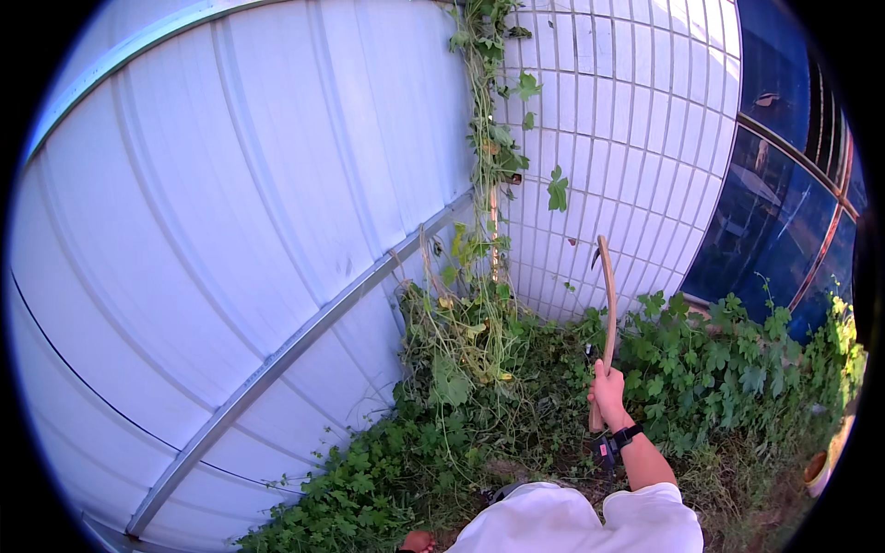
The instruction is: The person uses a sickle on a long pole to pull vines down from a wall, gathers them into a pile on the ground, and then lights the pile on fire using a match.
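Observation:
My right hand [607, 392] is closed round the lower part of a long, slightly bent wooden handle, a sickle [609, 309] by its look. The tool points up and away from me, and a small dark blade shows near its far tip, seen almost edge-on. A dark band circles my right wrist. At the bottom edge, my left hand [419, 541] shows only in part, low by the leaves, and its fingers are too unclear to read. Beyond the tool, a tangle of vines [461, 341], partly yellowed, hangs down the wall corner.
A white ribbed metal wall [249, 184] with a slanting metal rail [277, 364] rises on the left. White tiled wall [608, 120] stands ahead, with dark blue window panes [770, 194] to the right. Leafy plants [719, 369] cover the ground along it. A pot-like container [817, 472] sits at far right.

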The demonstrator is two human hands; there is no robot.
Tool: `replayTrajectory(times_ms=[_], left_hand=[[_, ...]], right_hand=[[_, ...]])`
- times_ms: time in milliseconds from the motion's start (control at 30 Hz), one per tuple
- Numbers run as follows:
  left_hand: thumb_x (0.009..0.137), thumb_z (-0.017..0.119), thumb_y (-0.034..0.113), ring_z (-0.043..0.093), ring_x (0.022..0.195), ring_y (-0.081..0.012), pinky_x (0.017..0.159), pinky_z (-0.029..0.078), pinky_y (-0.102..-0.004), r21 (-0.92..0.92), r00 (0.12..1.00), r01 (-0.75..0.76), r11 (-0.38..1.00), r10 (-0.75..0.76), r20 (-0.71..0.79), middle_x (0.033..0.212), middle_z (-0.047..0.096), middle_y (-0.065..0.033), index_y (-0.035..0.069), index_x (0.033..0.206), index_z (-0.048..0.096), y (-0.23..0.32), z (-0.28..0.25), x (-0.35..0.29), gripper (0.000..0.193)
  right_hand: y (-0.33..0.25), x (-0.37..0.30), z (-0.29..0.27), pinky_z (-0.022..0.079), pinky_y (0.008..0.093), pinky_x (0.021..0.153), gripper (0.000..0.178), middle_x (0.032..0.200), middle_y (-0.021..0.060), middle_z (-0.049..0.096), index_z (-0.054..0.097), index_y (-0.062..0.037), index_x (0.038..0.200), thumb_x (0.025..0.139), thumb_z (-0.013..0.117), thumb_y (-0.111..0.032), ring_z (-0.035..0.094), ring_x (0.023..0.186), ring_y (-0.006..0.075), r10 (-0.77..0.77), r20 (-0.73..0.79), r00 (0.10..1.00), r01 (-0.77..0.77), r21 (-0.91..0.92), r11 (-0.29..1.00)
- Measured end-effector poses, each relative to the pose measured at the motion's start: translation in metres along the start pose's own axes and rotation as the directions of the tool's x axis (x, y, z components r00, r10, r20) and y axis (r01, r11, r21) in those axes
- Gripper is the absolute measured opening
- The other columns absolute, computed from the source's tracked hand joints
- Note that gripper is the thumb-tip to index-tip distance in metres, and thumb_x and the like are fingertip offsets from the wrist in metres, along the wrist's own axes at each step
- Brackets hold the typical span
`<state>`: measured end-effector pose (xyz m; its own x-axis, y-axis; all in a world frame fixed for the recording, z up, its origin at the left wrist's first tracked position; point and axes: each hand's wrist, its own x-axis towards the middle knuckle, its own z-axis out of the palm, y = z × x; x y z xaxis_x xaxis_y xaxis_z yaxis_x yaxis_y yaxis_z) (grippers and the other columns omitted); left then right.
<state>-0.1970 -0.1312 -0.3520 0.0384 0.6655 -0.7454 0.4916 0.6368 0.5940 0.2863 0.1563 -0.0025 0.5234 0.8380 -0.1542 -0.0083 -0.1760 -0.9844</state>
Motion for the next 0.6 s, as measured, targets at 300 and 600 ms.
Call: replayTrajectory(times_ms=[300, 600], left_hand=[[0.091, 0.054, 0.031, 0.059, 0.079, -0.0278, 0.066, 0.047, -0.0434, -0.104, 0.996, -0.034, 0.994, 0.025, -0.089, 0.088, 0.065, -0.0131, 0.005, 0.095, 0.066, 0.079, -0.022, 0.007, 0.029], [0.087, 0.057, 0.031, 0.061, 0.082, -0.0299, 0.068, 0.048, -0.0432, -0.249, 0.980, -0.002, 0.969, -0.047, -0.191, 0.089, 0.066, -0.0143, 0.005, 0.093, 0.067, 0.173, -0.052, 0.016, 0.028]], right_hand=[[-0.219, 0.126, 0.135, 0.035, 0.0271, 0.036, 0.035, 0.060, 0.0001, 0.040, 0.040, -0.0066, 0.084, 0.100, 0.046, -0.037, 0.038, 0.041, 0.0086, -0.513, 0.049, 0.857, 0.485, 0.259, 0.835], [-0.416, 0.271, 0.262, 0.033, 0.0231, 0.038, 0.036, 0.064, -0.0020, 0.034, 0.036, -0.0104, 0.082, 0.101, 0.039, -0.040, 0.034, 0.047, 0.0077, -0.404, 0.382, 0.831, -0.054, 0.778, 0.625]])
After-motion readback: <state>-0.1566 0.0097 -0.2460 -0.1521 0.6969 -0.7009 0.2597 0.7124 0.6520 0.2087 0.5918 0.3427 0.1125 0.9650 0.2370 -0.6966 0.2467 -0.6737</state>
